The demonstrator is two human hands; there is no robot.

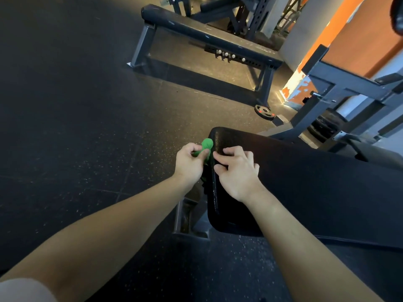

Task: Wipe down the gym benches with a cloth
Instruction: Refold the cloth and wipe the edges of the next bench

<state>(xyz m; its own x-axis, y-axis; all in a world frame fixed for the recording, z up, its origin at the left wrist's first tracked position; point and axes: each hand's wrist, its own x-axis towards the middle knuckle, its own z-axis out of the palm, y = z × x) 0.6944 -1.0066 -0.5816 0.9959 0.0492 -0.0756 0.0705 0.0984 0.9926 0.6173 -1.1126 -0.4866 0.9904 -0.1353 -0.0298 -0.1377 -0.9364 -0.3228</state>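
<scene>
- Head view: green cloth point(207, 145) is pinched, bunched, in left hand point(191, 163).
- Right hand point(238, 172), just beside it, is rested with fingers bent on bench pad point(305, 184) edge; whether it grips cannot be told.
- Second bench point(209, 37) is noted well beyond both hands.

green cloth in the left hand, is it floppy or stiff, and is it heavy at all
Probably floppy: the cloth is bunched into a soft wad in the left hand, and its folds bulge out past the fingers. It is likely light, since a few fingers alone hold it up. It may drag rather than slide on the pad, which looks textured.
</scene>
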